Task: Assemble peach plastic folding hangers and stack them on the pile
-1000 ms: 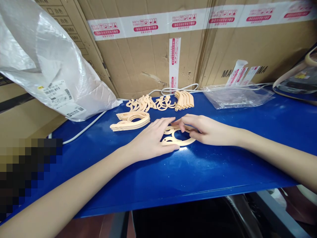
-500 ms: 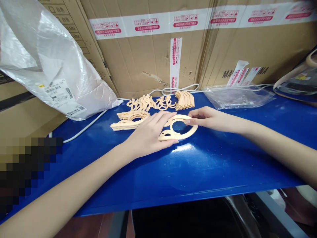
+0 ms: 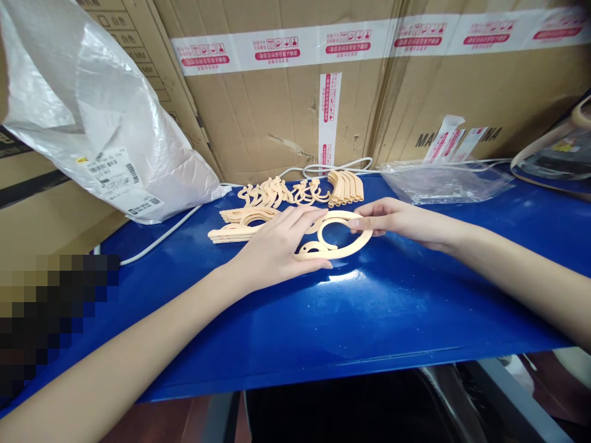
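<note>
Right grip (image 3: 398, 224), blue tabletop (image 3: 369, 332), cartons (image 3: 263, 104) behind

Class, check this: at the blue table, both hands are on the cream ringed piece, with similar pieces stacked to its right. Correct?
Wrong side: similar pieces are stacked left of the cream ringed piece; see the head view. The left hand and right hand are on it, at the blue table.

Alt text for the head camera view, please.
A person's left hand and right hand hold a curved cream piece with a round opening at a blue table. A stack of similar pieces lies beside the left hand; more cream parts and cardboard boxes are behind.
</note>
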Demonstrator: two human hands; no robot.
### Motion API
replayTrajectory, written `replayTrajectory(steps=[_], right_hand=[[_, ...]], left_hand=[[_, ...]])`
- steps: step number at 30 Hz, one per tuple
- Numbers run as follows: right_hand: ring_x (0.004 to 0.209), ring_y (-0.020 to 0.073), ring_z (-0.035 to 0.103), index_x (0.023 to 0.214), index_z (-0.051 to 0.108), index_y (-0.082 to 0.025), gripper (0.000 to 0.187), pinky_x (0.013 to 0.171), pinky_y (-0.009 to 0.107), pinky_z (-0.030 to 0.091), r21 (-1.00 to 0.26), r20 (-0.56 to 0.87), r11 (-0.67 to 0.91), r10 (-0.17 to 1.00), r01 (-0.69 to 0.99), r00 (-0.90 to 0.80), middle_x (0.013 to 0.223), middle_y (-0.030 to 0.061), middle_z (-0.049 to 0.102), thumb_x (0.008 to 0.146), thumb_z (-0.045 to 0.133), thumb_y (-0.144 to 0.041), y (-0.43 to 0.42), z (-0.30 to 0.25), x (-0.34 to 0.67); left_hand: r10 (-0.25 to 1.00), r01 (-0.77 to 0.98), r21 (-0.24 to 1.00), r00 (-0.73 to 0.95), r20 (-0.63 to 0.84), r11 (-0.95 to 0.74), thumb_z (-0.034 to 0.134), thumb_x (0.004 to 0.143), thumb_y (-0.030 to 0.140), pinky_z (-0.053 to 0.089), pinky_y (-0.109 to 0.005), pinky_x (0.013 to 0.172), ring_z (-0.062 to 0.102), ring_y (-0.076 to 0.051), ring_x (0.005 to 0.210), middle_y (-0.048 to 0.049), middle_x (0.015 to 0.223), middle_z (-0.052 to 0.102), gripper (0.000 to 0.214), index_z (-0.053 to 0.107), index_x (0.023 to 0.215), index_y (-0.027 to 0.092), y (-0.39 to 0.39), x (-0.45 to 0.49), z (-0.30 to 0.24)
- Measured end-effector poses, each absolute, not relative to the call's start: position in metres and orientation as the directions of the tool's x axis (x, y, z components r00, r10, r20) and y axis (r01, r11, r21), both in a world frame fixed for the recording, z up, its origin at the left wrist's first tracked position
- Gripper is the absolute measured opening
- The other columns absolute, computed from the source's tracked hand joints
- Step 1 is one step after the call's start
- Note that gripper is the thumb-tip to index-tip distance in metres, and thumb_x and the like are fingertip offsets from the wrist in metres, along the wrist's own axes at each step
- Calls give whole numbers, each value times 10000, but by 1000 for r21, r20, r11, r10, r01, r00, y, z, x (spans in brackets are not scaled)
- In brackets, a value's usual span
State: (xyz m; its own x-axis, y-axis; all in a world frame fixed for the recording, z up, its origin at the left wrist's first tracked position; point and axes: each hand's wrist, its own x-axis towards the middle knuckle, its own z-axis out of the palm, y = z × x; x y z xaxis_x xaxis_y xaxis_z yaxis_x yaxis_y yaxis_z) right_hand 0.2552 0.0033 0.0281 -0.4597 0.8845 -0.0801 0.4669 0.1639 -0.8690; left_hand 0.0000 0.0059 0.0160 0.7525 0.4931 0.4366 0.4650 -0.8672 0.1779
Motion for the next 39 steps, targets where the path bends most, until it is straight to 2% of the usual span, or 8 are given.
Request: replayTrajectory(steps=[6,11,14,16,19,23,30,39], right_hand=[[583,112,346,723,623,-184,388,546,276,257,-878,-73,151,896,455,-439,628,-31,451,812,633,-561,0,28,251],[603,143,440,764,634,-168,618,564,309,338,-937,-23,109,929,333,-370,710,51,580,924,307,-668,5,29,250],[631,161,506,843,656,-172,631,581,315,381,-917,38,183,924,354,-381,741,70,616,944,253,-647,7,27,252],[698,181,557,907,668,-184,538,626,320,418,-835,119,307,912,458,-393,790,67,646,943,341,-610,6,25,253],[884,218,609,1002,671,-196,362,790,366,465,-577,229,536,830,616,-508,969,64,683,912,512,-509,3,20,252],[1177,244,552,1184,634,-207,386,1021,432,410,-359,214,692,714,626,-666,1262,92,611,914,534,-464,1,13,250],[1309,269,468,1301,587,-213,492,1096,477,354,-280,158,707,701,650,-695,1440,108,493,929,491,-520,1,10,250],[1290,262,484,1310,575,-185,504,1094,455,373,-214,134,716,695,664,-707,1418,110,511,942,469,-512,0,13,247]], left_hand=[[500,496,134,746,441,-858,702,826,419,436,-416,1051,520,-265,1239,-136,1332,551,641,438,1335,133,0,3,16],[512,542,86,713,478,-836,702,811,340,411,-444,1076,495,-293,1264,-128,1340,537,640,423,1355,152,1,1,40],[553,595,80,677,485,-800,712,791,393,445,-447,1043,537,-289,1205,-98,1288,564,678,430,1365,168,8,-12,65],[619,644,116,645,448,-756,688,819,428,443,-444,1048,552,-264,1182,-90,1312,554,670,429,1371,149,15,-26,79],[703,691,200,591,396,-694,696,789,502,466,-432,1030,573,-259,1159,-77,1327,570,688,477,1345,160,26,-52,88],[808,751,305,507,299,-585,710,740,554,510,-467,965,617,-282,1099,-52,1261,633,654,571,1280,212,41,-81,80],[850,792,309,502,161,-526,673,802,568,461,-554,1005,593,-301,1113,-1,1286,626,593,567,1282,237,57,-106,59],[879,861,248,472,-65,-444,569,826,622,373,-423,1107,511,-295,1263,-32,1442,498,725,428,1419,229,51,-104,65]])
